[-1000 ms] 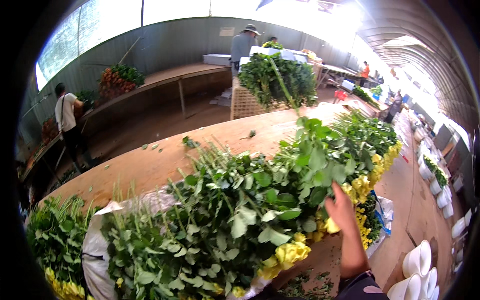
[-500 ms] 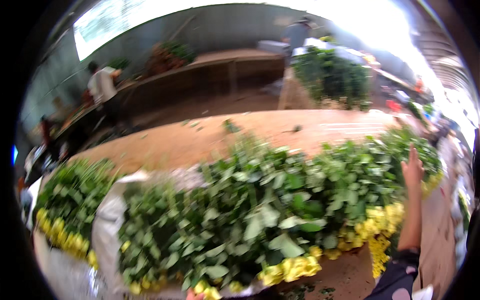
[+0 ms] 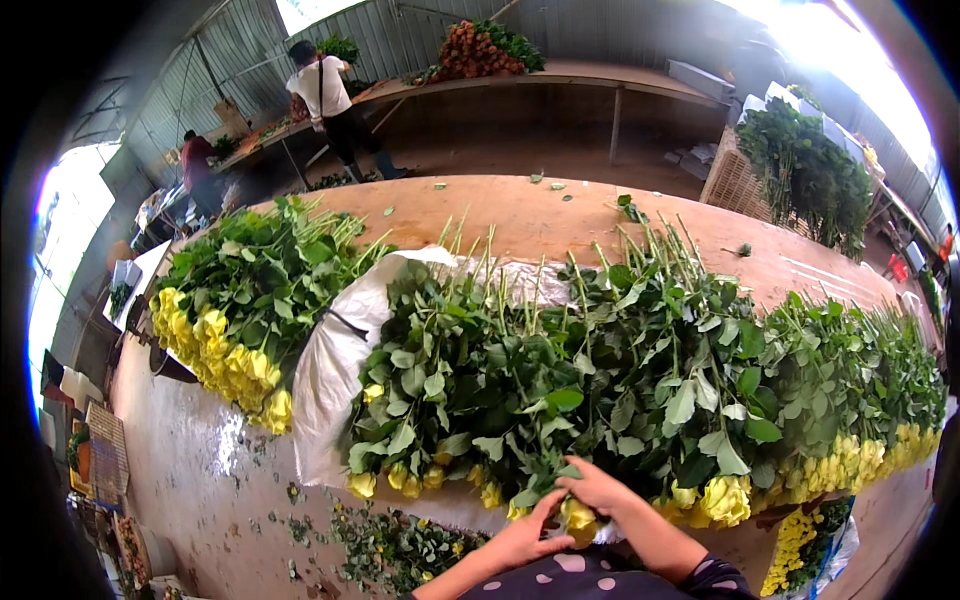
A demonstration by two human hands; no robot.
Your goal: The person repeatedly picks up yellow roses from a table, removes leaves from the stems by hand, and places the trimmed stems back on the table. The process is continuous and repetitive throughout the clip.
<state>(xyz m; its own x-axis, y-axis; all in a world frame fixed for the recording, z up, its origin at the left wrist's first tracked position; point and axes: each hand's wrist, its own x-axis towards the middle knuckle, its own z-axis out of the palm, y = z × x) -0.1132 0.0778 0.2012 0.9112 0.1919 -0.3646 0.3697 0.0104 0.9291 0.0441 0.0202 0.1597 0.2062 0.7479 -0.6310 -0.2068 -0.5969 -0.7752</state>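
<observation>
Both my hands are together at the near edge of the table, around one yellow rose [image 3: 579, 516]. My left hand [image 3: 527, 533] is closed round it just below the bloom, thumb and fingers pressed in. My right hand [image 3: 603, 490] bends in from the right, its fingers closed on green rose leaves [image 3: 545, 472] beside the bloom; the stem is partly hidden. Under and behind them lies a wide heap of leafy roses [image 3: 630, 370], blooms toward me and cut stems pointing away. A white plastic sheet [image 3: 335, 375] lies under the heap's left part.
More yellow roses [image 3: 225, 350] lie at the left, others [image 3: 850, 450] at the right. Fallen leaves [image 3: 390, 545] litter the floor. Beyond the wooden table [image 3: 480, 205], a person [image 3: 325, 95] stands at a long bench near orange flowers [image 3: 480, 50]. Tall greenery [image 3: 805, 165] stands far right.
The view has swung, shifting the scene. My right hand, formerly stretched out over the right-hand roses with fingers extended, has come in beside my left hand at the yellow rose.
</observation>
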